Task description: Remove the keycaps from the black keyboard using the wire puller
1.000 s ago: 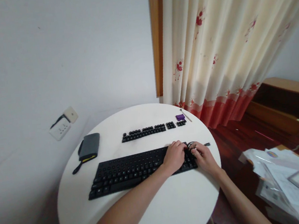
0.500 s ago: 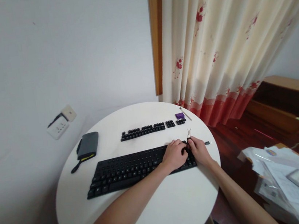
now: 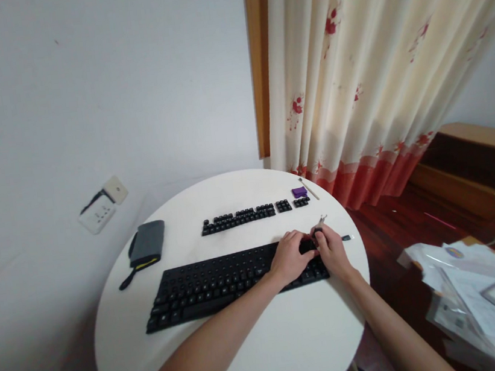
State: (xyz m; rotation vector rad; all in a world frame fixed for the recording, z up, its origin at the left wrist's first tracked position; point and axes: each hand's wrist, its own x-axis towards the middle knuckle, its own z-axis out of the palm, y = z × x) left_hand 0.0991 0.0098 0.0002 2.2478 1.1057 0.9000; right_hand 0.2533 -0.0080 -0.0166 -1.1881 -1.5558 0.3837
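Note:
A black keyboard point(image 3: 198, 292) lies across the white table, its upper rows without keycaps and its lower rows with them. Over its right end, my right hand point(image 3: 332, 253) is closed round a keycap puller point(image 3: 322, 222) with a dark handle; the wire prongs stick out beyond the fingers, tilted up and to the right. My left hand point(image 3: 290, 257) rests over the number pad side, thumb and fingers curled together and meeting the right hand. Whatever sits between those left fingertips is too small to make out. Loose black keycaps point(image 3: 238, 218) stand in rows behind the keyboard.
A grey pouch point(image 3: 148, 242) with a black strap lies at the table's left. Toward the back right are a purple cloth point(image 3: 299, 192) and a thin brush point(image 3: 309, 189). A USB plug point(image 3: 348, 237) lies near the right edge. Papers and plastic bags point(image 3: 481, 294) are beyond the table.
The keycap puller has turned from prongs upright to leaning right. My left thumb has moved in toward the right fingers. The whole view has shifted slightly.

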